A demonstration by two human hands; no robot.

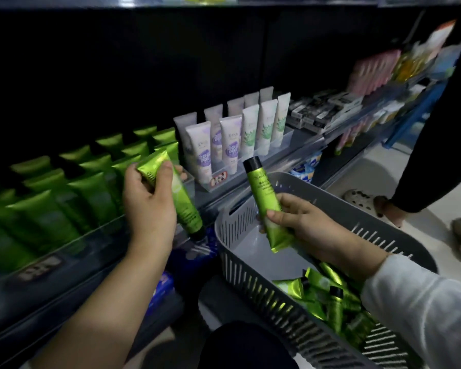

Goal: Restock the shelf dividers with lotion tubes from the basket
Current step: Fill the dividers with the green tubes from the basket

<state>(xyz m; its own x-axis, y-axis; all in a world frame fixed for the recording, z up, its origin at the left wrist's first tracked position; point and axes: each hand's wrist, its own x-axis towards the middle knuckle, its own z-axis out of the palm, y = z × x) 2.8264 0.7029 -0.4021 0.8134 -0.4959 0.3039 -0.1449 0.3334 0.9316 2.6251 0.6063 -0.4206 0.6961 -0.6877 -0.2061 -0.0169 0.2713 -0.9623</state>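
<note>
Here, your left hand (147,201) is curled round a green tube (187,209), cap down, right in front of the rows of green tubes (64,193) standing on the shelf (77,272). Your right hand (306,225) pinches a second green tube (262,190), black cap up, over the grey basket (240,265). A heap of tubes (330,299) lies in the near end of the basket. White tubes (232,139) stand further right on the shelf. Another person's legs (423,155) are at the far right.
</note>
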